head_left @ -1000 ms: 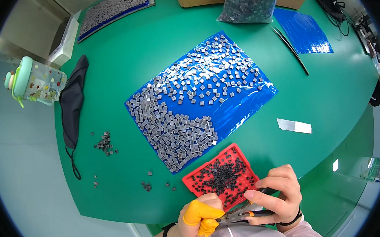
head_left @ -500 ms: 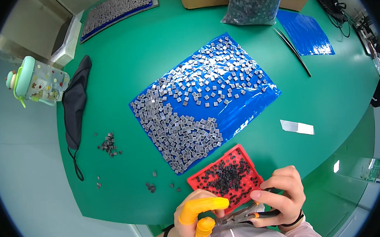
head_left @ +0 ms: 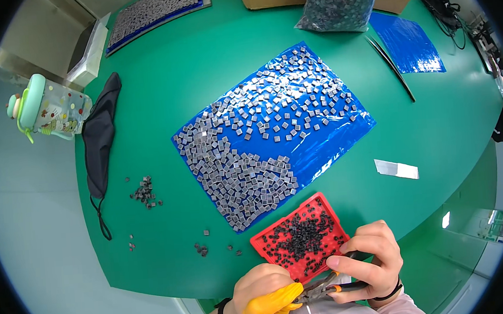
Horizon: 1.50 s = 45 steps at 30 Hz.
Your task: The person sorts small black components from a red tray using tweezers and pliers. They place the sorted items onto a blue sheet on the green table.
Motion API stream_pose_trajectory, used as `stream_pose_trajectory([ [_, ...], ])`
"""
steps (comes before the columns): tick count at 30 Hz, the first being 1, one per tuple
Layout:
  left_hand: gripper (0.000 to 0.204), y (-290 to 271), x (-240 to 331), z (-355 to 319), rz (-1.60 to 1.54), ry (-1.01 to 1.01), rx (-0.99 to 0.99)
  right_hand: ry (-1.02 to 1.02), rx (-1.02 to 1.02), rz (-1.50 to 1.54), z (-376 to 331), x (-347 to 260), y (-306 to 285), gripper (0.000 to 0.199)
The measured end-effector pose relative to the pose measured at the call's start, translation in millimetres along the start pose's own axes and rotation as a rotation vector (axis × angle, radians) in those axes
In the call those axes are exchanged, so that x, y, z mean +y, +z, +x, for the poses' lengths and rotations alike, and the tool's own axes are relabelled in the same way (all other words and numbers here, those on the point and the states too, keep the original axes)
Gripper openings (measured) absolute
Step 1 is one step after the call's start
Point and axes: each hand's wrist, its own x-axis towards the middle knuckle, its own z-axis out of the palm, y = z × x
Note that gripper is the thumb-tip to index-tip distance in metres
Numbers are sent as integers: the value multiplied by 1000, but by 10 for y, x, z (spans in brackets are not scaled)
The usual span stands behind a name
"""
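My right hand [head_left: 376, 260] is closed around the black-and-orange handles of a pair of pliers [head_left: 314, 293], whose metal jaws point left. Yellow covers sheathe some fingers of my left hand [head_left: 265, 293], which is curled in at the jaws. Its fingertips are pinched together there; whatever they hold is hidden. Just beyond both hands lies a shallow red tray [head_left: 260, 243], tilted in outline, with many small black pieces [head_left: 305, 236] heaped in its middle and scattered about.
A blue sheet [head_left: 338, 145] bears many small grey square pieces [head_left: 247, 183]. Small piles of dark pieces [head_left: 143, 194] lie at left, near a black pouch [head_left: 100, 138] and a bottle [head_left: 56, 109]. Tweezers [head_left: 394, 68], a silvery strip [head_left: 396, 169] and a filled bag [head_left: 341, 5] lie farther off.
My left hand has turned over and closed in on the pliers' jaws, its yellow-covered fingers now pointing right and lower. The right hand has shifted slightly left, still gripping the pliers.
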Motion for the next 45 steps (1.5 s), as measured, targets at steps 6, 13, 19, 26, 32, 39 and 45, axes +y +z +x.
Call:
stream_pose_trajectory([
  [6,12,15,-4,29,-18,-7,-33,-29,-16,-35,20,-19,-35,43],
  [13,22,25,56,36,-500,-257,-56,-56,-18,-59,7,-33,-35,43],
  [19,45,155,128,2,-558,-447,134,26,43,-47,-25,-35,-3,45],
  [26,20,158,27,-55,-488,-141,364,62,61,14,-17,-40,9,45],
  [32,18,28,178,53,-172,-242,249,56,39,37,-6,-43,28,46],
  [39,25,-1,83,-151,-570,-591,105,-2,49,-58,1,-35,-42,45],
  [45,26,-47,99,-13,-729,-668,42,-48,20,-61,26,28,-98,44],
])
